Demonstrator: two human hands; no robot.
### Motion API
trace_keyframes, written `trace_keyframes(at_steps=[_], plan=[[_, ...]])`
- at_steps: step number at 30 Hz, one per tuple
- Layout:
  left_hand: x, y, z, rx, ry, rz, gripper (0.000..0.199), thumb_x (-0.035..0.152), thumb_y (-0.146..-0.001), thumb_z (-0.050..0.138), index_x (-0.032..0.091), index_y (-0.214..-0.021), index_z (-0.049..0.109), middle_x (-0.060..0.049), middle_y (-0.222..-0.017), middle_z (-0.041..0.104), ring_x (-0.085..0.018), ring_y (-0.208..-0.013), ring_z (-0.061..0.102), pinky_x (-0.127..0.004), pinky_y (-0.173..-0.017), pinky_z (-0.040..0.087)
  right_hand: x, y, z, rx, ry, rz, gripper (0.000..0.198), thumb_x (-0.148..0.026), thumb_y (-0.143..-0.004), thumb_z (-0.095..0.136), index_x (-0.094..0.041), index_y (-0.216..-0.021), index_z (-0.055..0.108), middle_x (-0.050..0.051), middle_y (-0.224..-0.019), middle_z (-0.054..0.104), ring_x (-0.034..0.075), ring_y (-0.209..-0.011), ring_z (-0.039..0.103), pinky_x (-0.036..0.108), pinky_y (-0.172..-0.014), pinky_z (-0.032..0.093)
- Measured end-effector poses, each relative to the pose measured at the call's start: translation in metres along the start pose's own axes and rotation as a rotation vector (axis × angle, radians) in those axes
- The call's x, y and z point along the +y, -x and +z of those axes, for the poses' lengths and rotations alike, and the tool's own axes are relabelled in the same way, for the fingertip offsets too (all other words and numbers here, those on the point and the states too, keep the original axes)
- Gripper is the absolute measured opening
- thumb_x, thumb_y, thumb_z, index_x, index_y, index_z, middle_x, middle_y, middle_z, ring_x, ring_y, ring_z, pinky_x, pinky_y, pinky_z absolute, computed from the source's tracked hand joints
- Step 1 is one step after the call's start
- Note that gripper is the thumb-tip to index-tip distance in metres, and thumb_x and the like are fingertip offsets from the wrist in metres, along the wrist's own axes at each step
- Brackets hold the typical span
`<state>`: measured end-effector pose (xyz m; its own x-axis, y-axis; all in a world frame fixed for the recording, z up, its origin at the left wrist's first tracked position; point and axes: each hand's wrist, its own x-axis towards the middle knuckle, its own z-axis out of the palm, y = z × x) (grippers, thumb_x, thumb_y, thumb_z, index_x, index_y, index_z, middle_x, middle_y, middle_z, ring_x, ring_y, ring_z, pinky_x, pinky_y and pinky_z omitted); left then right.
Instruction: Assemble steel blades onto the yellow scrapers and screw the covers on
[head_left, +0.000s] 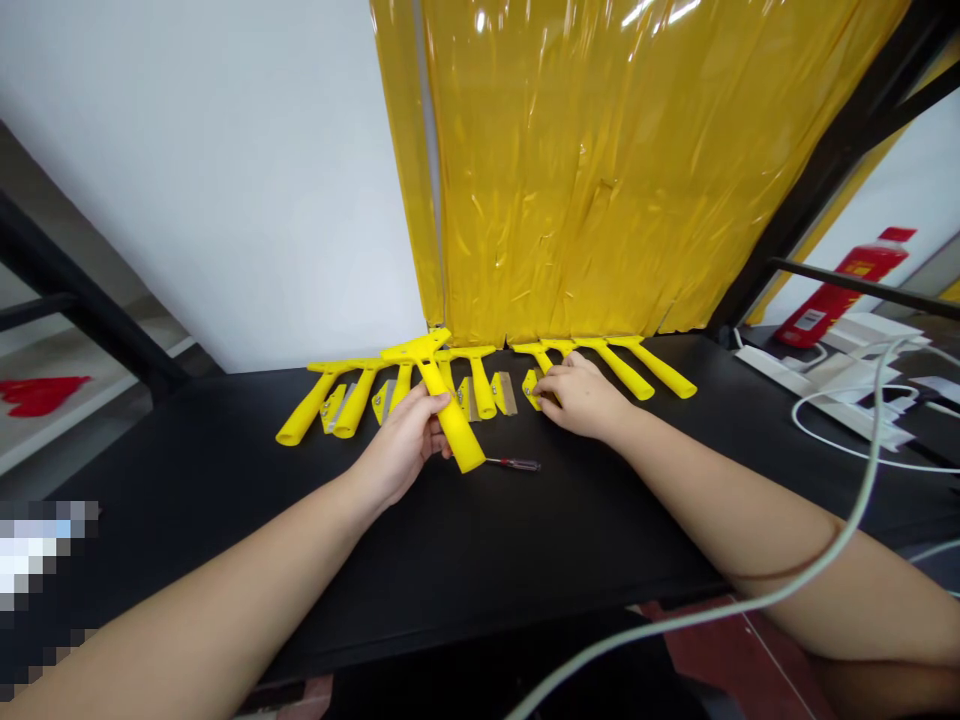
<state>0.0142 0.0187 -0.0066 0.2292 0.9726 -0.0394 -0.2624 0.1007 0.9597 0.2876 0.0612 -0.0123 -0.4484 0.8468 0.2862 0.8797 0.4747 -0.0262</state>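
Observation:
My left hand point(411, 440) is closed around the handle of a yellow scraper point(456, 425), lifted above the black table with its T-shaped head pointing away. My right hand point(581, 398) reaches to the back of the table, its fingers pinching the edge of a small yellow plate with screws point(529, 386). Other yellow scraper handles point(309, 408) lie in a row to the left. More of them point(628, 372) lie to the right, partly behind my right hand. Between the left ones lie small yellow plates and metal blades point(507, 394). A screwdriver point(519, 464) lies just right of the held handle.
A yellow plastic curtain point(600, 180) and a white panel point(262, 180) stand behind the black table point(465, 570). On the right are a red bottle point(844, 290), white power strips point(832, 385) and a pale cable point(862, 510) looping over my right forearm. Black metal frame posts flank the table.

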Motion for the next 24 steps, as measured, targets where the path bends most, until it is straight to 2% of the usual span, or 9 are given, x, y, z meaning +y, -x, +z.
trace_keyframes(at_steps=[7,11,14,17,20,24], plan=[[-0.001,-0.002,-0.003,-0.012,-0.021,0.016,0.023,0.037,-0.088,0.068,0.022,-0.096,0.053,0.005,-0.068,0.056,-0.009,-0.051,0.051,-0.021,-0.044,0.040,-0.011,0.004,-0.014,-0.130,0.006,-0.089,0.022,-0.027,-0.096,0.061,-0.023,-0.091,0.082,0.008,-0.093,0.079,0.027,-0.090,0.062,0.041,-0.090,0.046],[-0.001,-0.002,-0.002,-0.016,-0.033,0.014,0.023,0.037,-0.088,0.067,0.022,-0.099,0.055,0.004,-0.070,0.058,-0.009,-0.050,0.050,-0.021,-0.043,0.039,-0.019,0.021,-0.030,-0.242,-0.095,-0.097,0.012,-0.031,-0.091,0.071,-0.025,-0.091,0.081,0.006,-0.102,0.077,0.025,-0.089,0.069,0.035,-0.078,0.051],[-0.002,-0.001,-0.001,-0.015,-0.038,0.008,0.024,0.038,-0.087,0.067,0.021,-0.099,0.055,0.004,-0.070,0.058,-0.009,-0.049,0.050,-0.021,-0.042,0.039,-0.029,0.032,-0.043,-0.326,-0.174,-0.132,0.007,-0.025,-0.088,0.075,-0.025,-0.089,0.082,0.005,-0.101,0.077,0.023,-0.089,0.071,0.033,-0.080,0.054],[-0.002,0.000,-0.001,-0.016,-0.043,0.012,0.024,0.037,-0.087,0.068,0.021,-0.099,0.054,0.004,-0.069,0.057,-0.009,-0.049,0.050,-0.021,-0.042,0.039,-0.039,0.035,-0.051,-0.394,-0.241,-0.199,0.010,-0.022,-0.089,0.075,-0.024,-0.095,0.082,0.005,-0.103,0.076,0.023,-0.093,0.072,0.033,-0.084,0.055],[-0.002,0.000,-0.001,-0.016,-0.044,0.021,0.025,0.037,-0.086,0.069,0.021,-0.098,0.054,0.004,-0.069,0.057,-0.009,-0.049,0.050,-0.020,-0.042,0.039,-0.043,0.033,-0.051,-0.434,-0.316,-0.298,0.016,-0.028,-0.086,0.080,-0.022,-0.101,0.082,0.006,-0.110,0.075,0.024,-0.096,0.072,0.034,-0.087,0.054],[-0.002,-0.002,-0.002,-0.011,-0.033,0.032,0.024,0.037,-0.086,0.070,0.021,-0.096,0.055,0.004,-0.068,0.055,-0.009,-0.049,0.049,-0.020,-0.041,0.038,-0.045,0.030,-0.045,-0.437,-0.404,-0.385,0.015,-0.029,-0.084,0.084,-0.021,-0.095,0.080,0.005,-0.115,0.073,0.023,-0.098,0.071,0.032,-0.087,0.052]])
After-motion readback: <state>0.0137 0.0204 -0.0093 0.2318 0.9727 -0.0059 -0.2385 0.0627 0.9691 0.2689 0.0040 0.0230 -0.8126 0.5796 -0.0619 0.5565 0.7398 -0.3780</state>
